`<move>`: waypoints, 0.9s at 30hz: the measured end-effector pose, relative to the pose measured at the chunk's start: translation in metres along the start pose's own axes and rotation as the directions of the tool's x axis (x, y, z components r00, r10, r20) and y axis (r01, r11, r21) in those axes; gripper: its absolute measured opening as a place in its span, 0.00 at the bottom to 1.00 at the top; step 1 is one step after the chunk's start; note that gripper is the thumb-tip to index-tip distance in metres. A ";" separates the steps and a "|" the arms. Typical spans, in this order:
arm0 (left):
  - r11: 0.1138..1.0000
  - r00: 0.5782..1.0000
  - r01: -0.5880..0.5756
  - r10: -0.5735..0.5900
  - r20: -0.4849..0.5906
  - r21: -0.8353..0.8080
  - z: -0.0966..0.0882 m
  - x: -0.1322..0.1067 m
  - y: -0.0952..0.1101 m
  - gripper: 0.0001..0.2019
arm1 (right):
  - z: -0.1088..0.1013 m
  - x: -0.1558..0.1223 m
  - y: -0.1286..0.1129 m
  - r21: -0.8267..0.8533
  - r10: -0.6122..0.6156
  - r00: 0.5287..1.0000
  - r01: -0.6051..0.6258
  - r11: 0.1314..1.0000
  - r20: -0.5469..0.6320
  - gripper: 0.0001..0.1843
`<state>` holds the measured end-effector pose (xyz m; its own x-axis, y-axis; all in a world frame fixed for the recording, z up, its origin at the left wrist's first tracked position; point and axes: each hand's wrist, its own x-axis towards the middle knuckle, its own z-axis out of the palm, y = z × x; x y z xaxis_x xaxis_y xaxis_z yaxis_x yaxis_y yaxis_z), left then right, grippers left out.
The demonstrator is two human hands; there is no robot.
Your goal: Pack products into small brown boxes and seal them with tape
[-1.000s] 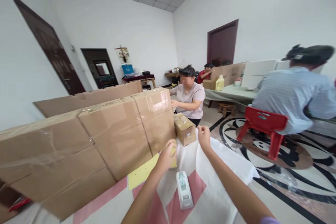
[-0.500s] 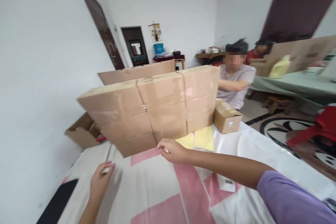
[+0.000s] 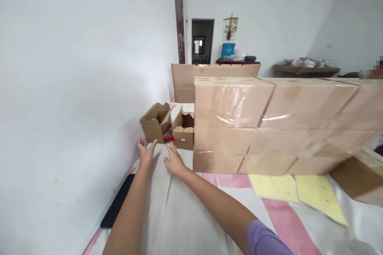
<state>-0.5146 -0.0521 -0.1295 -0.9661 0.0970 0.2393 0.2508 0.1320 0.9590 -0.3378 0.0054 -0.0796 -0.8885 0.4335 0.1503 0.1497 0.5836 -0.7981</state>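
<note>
My left hand (image 3: 146, 152) is open, thumb and fingers apart, just in front of an open cardboard box (image 3: 153, 128) by the wall. My right hand (image 3: 175, 161) reaches in from the right with its fingers partly stretched out and nothing visible in them. Its fingertips are near a red item (image 3: 169, 137) lying between that box and a second open cardboard box (image 3: 184, 137). The second box has a small white label on its front. Whether either hand touches a box I cannot tell.
A wall of taped cardboard boxes (image 3: 233, 103) stands on the right, with another cardboard panel (image 3: 182, 83) behind it. Yellow sheets (image 3: 273, 186) lie before it, beside a brown box (image 3: 359, 175). A black flat object (image 3: 118, 203) rests along the white wall (image 3: 74, 87).
My view has turned left. Both hands have moved forward to the open boxes by the wall, and the right hand has left the front of the stacked boxes.
</note>
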 end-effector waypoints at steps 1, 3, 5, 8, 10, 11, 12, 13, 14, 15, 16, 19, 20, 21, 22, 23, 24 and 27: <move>1.000 1.000 -0.019 0.019 -0.009 -0.016 0.008 0.007 -0.003 0.45 | 0.009 0.020 -0.001 -0.062 0.013 1.000 -0.013 0.998 -0.008 0.40; 0.997 0.997 -0.069 0.068 -0.040 -0.030 0.024 0.015 -0.008 0.48 | 0.022 0.056 -0.003 -0.232 0.072 0.996 -0.081 0.969 -0.046 0.42; 0.992 0.988 -0.128 0.127 -0.093 -0.015 0.037 0.016 -0.014 0.51 | 0.029 0.086 -0.002 -0.378 0.142 0.984 -0.174 0.909 -0.112 0.38; 0.976 0.965 -0.214 0.218 -0.146 0.045 0.047 0.014 -0.019 0.49 | 0.034 0.120 0.006 -0.411 0.184 0.966 -0.245 0.878 -0.183 0.30; 0.965 0.953 -0.252 0.261 -0.152 0.078 0.047 0.013 -0.019 0.46 | 0.031 0.135 0.012 -0.384 0.185 0.959 -0.258 0.886 -0.217 0.26; 0.961 0.949 -0.261 0.272 -0.156 0.088 0.046 0.013 -0.019 0.45 | 0.028 0.140 0.014 -0.361 0.184 0.953 -0.263 0.895 -0.240 0.23; 0.960 0.947 -0.265 0.278 -0.162 0.095 0.045 0.012 -0.019 0.44 | 0.024 0.144 0.015 -0.332 0.183 0.945 -0.270 0.904 -0.272 0.21; 0.959 0.945 -0.265 0.278 -0.170 0.098 0.045 0.012 -0.018 0.43 | 0.020 0.147 0.016 -0.296 0.180 0.933 -0.276 0.915 -0.312 0.19; 0.959 0.945 -0.265 0.278 -0.173 0.097 0.045 0.011 -0.017 0.42 | 0.016 0.150 0.015 -0.254 0.178 0.916 -0.280 0.926 -0.360 0.18; 0.959 0.945 -0.268 0.280 -0.169 0.091 0.045 0.010 -0.016 0.42 | 0.012 0.152 0.015 -0.208 0.175 0.894 -0.279 0.938 -0.412 0.18; 0.958 0.946 -0.274 0.284 -0.158 0.082 0.046 0.010 -0.015 0.41 | 0.010 0.155 0.013 -0.157 0.171 0.870 -0.270 0.950 -0.463 0.18; 0.955 0.949 -0.293 0.296 -0.105 0.040 0.047 0.010 -0.013 0.46 | 0.009 0.160 0.010 -0.004 0.173 0.802 -0.214 0.977 -0.572 0.16; 0.957 0.953 -0.290 0.291 -0.089 0.024 0.046 0.012 -0.013 0.48 | 0.010 0.161 0.011 0.041 0.178 0.787 -0.191 0.981 -0.591 0.15; 0.961 0.958 -0.278 0.278 -0.075 0.009 0.045 0.015 -0.013 0.50 | 0.011 0.160 0.011 0.081 0.181 0.777 -0.167 0.983 -0.602 0.14; 0.966 0.964 -0.259 0.258 -0.064 -0.005 0.044 0.018 -0.014 0.51 | 0.012 0.160 0.013 0.115 0.183 0.771 -0.143 0.983 -0.610 0.12; 0.972 0.971 -0.235 0.234 -0.056 -0.015 0.042 0.022 -0.015 0.51 | 0.013 0.158 0.015 0.144 0.182 0.767 -0.118 0.983 -0.615 0.10; 0.977 0.977 -0.211 0.209 -0.048 -0.023 0.041 0.027 -0.016 0.51 | 0.012 0.157 0.016 0.169 0.180 0.763 -0.094 0.981 -0.621 0.09; 0.987 0.987 -0.159 0.158 -0.025 -0.032 0.043 0.035 -0.017 0.44 | 0.010 0.155 0.020 0.237 0.182 0.741 -0.032 0.971 -0.646 0.07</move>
<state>-0.5503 -0.0087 -0.1444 -0.9156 0.0921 0.3913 0.3987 0.0835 0.9133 -0.4770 0.0772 -0.0781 -0.3511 0.8712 0.3433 0.0709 0.3903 -0.9180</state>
